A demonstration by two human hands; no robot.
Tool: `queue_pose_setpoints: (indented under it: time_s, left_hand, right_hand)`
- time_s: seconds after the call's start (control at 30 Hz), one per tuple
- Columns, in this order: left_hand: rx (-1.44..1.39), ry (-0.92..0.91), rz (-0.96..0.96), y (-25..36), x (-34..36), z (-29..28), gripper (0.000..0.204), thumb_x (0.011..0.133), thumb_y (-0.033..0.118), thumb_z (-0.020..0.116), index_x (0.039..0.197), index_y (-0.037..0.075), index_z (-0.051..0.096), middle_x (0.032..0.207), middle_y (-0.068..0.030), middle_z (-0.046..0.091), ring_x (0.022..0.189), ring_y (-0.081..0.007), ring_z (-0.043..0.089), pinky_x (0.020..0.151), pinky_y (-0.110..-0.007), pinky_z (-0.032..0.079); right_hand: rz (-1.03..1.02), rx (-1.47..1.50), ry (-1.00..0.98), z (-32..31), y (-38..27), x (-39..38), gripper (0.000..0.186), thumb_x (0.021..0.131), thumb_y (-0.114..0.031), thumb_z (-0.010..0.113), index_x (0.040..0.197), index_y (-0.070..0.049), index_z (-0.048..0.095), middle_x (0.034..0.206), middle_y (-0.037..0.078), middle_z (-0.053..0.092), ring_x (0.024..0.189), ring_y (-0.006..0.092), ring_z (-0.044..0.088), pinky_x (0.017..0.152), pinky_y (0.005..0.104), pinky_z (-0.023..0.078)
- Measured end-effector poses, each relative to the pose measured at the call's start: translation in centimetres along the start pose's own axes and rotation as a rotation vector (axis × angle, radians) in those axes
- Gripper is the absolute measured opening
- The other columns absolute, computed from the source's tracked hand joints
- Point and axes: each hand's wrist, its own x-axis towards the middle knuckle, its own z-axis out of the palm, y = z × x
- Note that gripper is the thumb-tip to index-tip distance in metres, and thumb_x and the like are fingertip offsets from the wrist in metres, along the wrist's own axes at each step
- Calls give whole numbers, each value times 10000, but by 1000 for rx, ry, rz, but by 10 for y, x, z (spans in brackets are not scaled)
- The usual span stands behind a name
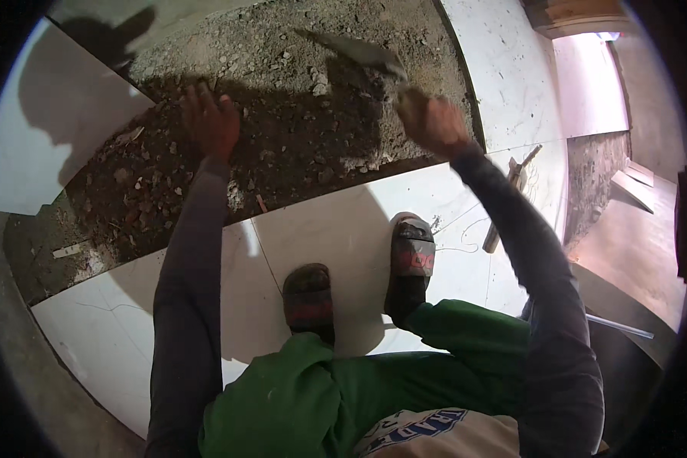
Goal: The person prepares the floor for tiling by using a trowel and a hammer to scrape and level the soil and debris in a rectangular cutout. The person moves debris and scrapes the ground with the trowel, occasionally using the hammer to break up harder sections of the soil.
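Observation:
My left hand (pixel 210 122) is over the dark, gravelly patch of floor (pixel 149 179) with its fingers spread and nothing visible in them. My right hand (pixel 433 128) grips the handle of a trowel, whose grimy metal blade (pixel 362 55) points up and left over the lighter rubble in a strong shadow. Both sleeved forearms reach up from the lower edge. A white marbled tile (pixel 53 114) borders the patch at the left, more white tiles (pixel 504 69) at the right, and a laid row (pixel 343 229) runs below it, under my sandalled feet.
A long tool (pixel 496 233) lies on the tiles right of my feet, with a metal bar (pixel 618 324) farther down. At the right are a gray wall (pixel 649 107), an opening with bare screed and thin offcuts (pixel 630 191). A concrete edge (pixel 23 320) runs along the lower left.

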Motion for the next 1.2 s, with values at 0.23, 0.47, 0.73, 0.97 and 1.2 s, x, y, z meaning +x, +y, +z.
queue_pose_setpoints:
  time_s: [0.23, 0.47, 0.73, 0.97, 1.2]
  left_hand:
    - [-742, -319, 171, 163, -41, -8, 464, 1059, 252, 594, 1460, 20, 613, 1593, -260, 522, 1502, -478, 458, 1256, -604, 338]
    - [-582, -207, 79, 110, -44, -13, 513, 1073, 271, 592, 1539, 58, 572, 1658, -230, 463, 1565, -471, 368, 1287, -590, 290]
    - [-178, -213, 90, 155, -21, 37, 644, 1069, 437, 595, 1607, 97, 501, 1713, -204, 380, 1588, -469, 326, 1265, -654, 275]
    - [-573, -537, 430, 200, -66, -24, 814, 995, 567, 687, 1657, 164, 439, 1715, -214, 360, 1605, -447, 305, 1289, -643, 244]
    - [-477, -603, 605, 187, -39, 0, 1101, 865, 761, 751, 1720, 227, 308, 1758, -201, 245, 1643, -430, 203, 1302, -669, 209]
  right_hand:
    - [-110, -207, -4, 59, 70, 92, 341, 1016, -162, 636, 1355, -137, 637, 1178, 183, 723, 940, 400, 736, 747, 534, 604]
    - [-434, -314, -51, 9, 154, 10, 374, 1003, -62, 611, 1372, -112, 645, 1225, 160, 695, 1138, 374, 682, 928, 501, 581]
    - [-272, -61, 56, 48, 123, 56, 322, 1042, -178, 639, 1355, -111, 673, 1302, 161, 701, 1160, 405, 683, 973, 500, 585]
    - [105, 140, -218, -81, 162, -112, 234, 1033, -132, 674, 1237, -20, 697, 1199, 200, 728, 1145, 384, 720, 962, 473, 591]
    - [409, 61, -123, -146, 130, -267, 195, 1014, -78, 693, 1166, 44, 677, 1055, 209, 706, 979, 378, 743, 838, 444, 588]
